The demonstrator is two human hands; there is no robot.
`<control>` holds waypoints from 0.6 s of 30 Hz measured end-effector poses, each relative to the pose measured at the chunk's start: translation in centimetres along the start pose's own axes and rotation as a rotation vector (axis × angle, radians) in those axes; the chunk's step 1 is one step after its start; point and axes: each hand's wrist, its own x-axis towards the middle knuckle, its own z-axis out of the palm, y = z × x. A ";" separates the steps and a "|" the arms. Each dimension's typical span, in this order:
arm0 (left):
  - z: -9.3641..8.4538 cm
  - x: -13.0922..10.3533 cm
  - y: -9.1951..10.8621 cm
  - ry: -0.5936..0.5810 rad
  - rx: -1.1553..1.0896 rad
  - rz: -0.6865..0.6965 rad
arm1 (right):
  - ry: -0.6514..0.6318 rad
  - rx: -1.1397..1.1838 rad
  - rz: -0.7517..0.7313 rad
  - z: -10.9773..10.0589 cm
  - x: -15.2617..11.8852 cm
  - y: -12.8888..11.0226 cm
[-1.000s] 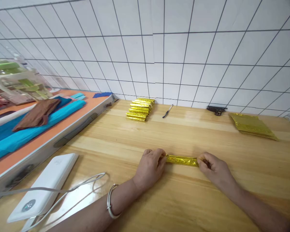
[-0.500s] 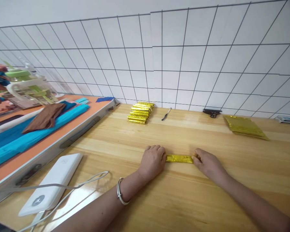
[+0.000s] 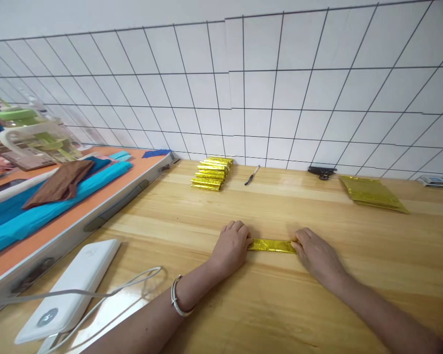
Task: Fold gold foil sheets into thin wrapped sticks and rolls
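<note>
A folded strip of shiny gold foil paper [image 3: 271, 245] lies flat across the wooden table between my two hands. My left hand [image 3: 232, 247] is closed on the strip's left end, fingers curled and covering it. At the other end, my right hand [image 3: 317, 253] pinches the strip between thumb and fingers. Both hands rest at table level, and the ends of the strip are hidden under them. Farther back, several folded gold foil strips [image 3: 212, 173] sit in an overlapping row. A flat stack of gold foil sheets [image 3: 372, 193] lies at the back right.
Near the wall are a pen [image 3: 252, 175] and a black binder clip [image 3: 322, 172]. A white power bank [image 3: 68, 290] with a looping cable lies front left. Beyond it, an orange board [image 3: 133, 178] carries blue and brown crepe paper [image 3: 59, 184] and a green-lidded jug [image 3: 37, 135].
The view has shifted slightly. My right hand's fingers have come down flatter over the strip's right end, while my left hand keeps hold of the left end.
</note>
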 end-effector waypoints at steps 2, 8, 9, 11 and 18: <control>0.2 -0.2 0.1 -0.007 0.024 0.050 | 0.013 -0.015 -0.011 0.1 -0.1 -0.1; 0.2 -0.9 0.0 -0.063 0.013 0.152 | 0.039 -0.017 -0.046 0.7 -0.6 0.0; 0.1 -1.0 -0.1 -0.060 -0.020 0.141 | 0.038 0.009 -0.049 0.8 -0.7 0.2; -0.2 -1.0 -0.3 -0.039 -0.121 0.116 | 0.039 0.095 -0.065 0.7 -0.7 0.4; -1.5 -1.4 -1.7 0.112 -0.225 0.283 | 0.123 0.260 -0.282 -0.9 -0.7 0.7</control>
